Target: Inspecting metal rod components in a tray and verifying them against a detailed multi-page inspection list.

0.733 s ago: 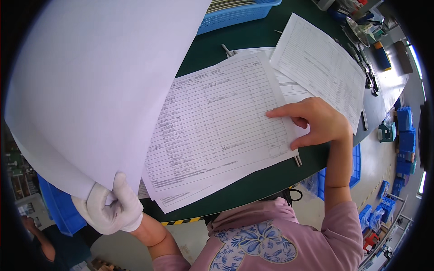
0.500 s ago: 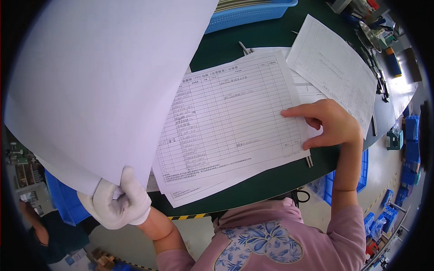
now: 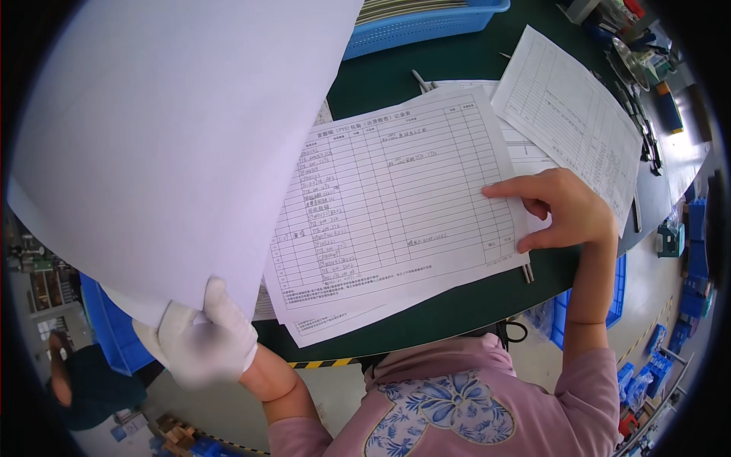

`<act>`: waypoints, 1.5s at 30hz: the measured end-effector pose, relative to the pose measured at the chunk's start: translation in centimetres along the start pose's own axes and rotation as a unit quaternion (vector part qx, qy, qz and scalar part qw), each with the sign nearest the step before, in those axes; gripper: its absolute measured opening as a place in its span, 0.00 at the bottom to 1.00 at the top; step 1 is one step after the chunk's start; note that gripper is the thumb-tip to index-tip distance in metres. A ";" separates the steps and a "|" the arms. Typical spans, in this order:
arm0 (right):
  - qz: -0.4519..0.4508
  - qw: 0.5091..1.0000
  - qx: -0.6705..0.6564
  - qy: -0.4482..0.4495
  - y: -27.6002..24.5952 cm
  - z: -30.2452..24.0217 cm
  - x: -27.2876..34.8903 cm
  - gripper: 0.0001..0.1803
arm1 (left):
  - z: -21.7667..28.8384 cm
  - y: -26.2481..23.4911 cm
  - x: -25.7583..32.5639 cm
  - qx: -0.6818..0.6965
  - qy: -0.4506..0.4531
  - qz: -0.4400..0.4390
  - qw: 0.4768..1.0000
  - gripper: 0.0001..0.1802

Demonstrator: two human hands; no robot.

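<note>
**Form atop papers on the desk**

I have my right hand on its right side, fingers wide; my left hand, gloved, grips a raised sheet hiding the form's left part. Beyond sits a blue basket.

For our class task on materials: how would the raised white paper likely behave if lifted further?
The raised white paper would probably flop, since its lower left edge already curves. It is likely light: only the gloved left hand, gripping between thumb and fingers, visibly supports it.
</note>
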State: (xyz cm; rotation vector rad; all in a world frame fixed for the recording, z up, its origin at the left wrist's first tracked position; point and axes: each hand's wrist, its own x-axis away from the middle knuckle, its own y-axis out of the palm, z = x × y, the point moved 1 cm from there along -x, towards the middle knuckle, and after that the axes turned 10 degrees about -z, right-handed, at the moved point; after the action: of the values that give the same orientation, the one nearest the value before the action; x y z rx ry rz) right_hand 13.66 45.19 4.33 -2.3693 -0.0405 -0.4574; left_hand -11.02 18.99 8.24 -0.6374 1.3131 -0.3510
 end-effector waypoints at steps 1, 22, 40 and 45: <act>0.003 1.000 0.000 -0.002 0.0 0.0 0.1 0.39 | 0.0 0.0 0.0 0.000 0.000 0.000 1.000 0.07; 0.011 1.000 0.011 -0.025 0.1 0.2 -0.2 0.38 | 0.0 -0.2 -0.2 -0.026 -0.002 0.015 1.000 0.10; 0.010 1.000 0.007 -0.012 0.2 0.4 -0.2 0.37 | -0.6 -0.2 -0.3 0.006 0.051 -0.012 0.999 0.08; 0.009 1.000 -0.007 0.001 0.2 0.0 -0.1 0.38 | -0.7 -0.2 -0.3 -0.003 0.065 -0.014 0.998 0.08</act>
State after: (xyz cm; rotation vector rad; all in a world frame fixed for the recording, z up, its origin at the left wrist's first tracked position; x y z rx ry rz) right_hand 13.59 45.06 4.23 -2.3816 -0.0142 -0.4536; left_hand -11.70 18.86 8.56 -0.6477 1.4303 -0.4164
